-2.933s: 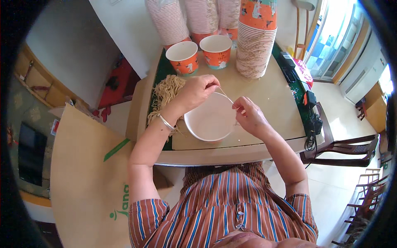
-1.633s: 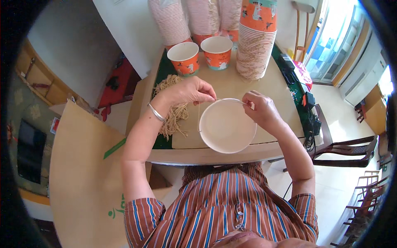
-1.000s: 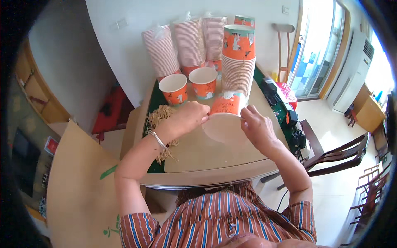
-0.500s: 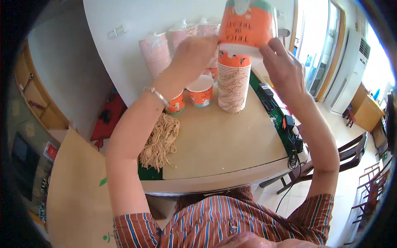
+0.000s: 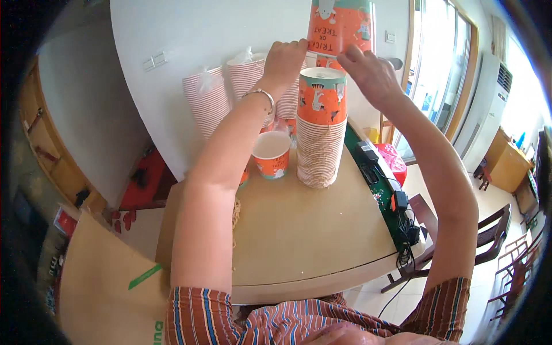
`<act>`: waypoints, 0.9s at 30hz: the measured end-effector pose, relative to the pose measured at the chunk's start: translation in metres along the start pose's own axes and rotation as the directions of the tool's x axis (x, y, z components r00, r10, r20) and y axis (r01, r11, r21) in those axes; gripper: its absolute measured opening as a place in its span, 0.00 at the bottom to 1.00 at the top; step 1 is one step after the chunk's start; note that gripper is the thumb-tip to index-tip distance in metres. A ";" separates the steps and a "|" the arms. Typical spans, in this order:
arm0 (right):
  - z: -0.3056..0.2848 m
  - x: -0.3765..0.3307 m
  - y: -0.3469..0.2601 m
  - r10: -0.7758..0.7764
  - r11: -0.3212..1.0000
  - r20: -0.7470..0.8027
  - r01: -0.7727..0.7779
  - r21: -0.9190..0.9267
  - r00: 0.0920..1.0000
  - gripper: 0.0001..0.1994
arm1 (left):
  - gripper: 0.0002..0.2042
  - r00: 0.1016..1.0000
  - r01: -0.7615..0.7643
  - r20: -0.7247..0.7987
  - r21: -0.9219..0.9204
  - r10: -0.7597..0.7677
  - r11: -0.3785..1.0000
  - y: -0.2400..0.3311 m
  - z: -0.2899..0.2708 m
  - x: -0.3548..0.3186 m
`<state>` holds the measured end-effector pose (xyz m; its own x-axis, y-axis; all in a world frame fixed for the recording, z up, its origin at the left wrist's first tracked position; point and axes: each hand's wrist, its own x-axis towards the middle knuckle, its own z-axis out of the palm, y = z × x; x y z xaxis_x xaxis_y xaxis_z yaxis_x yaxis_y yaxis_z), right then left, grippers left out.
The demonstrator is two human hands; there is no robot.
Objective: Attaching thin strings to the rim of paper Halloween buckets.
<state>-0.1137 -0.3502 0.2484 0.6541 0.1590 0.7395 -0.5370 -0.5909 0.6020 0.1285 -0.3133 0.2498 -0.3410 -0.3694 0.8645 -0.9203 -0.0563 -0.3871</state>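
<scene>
An orange paper cup [image 5: 339, 26] with a teal band and printed figures is held high at the top of the picture. My left hand [image 5: 286, 57], with a bracelet on the wrist, grips its lower left edge. My right hand [image 5: 371, 72] grips its lower right edge. Just below the cup stands a tall stack of nested orange cups [image 5: 319, 138] on the beige table [image 5: 299, 236]. The held cup hangs above the stack's top and is apart from it.
One loose orange cup [image 5: 271, 154] stands left of the stack. Wrapped sleeves of striped cups [image 5: 207, 103] line the white wall. A power strip with cables [image 5: 382, 181] lies along the table's right edge. A cardboard box [image 5: 103, 276] stands at lower left, wooden chairs [image 5: 506, 230] at right.
Both hands have carried the cup from low over the table, where its white base faced me, up above the tall stack. My view has tilted upward.
</scene>
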 end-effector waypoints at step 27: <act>0.109 0.027 -0.084 0.004 0.999 0.199 0.004 -0.042 0.980 0.14 | 0.05 0.965 0.219 0.001 -0.553 -0.263 0.804 -0.027 0.134 -0.086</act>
<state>0.0069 -0.3824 0.1852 0.7449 -0.0044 0.6671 -0.5561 -0.5565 0.6173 0.2088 -0.4046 0.1427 -0.0873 -0.3423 0.9355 -0.9204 0.3870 0.0558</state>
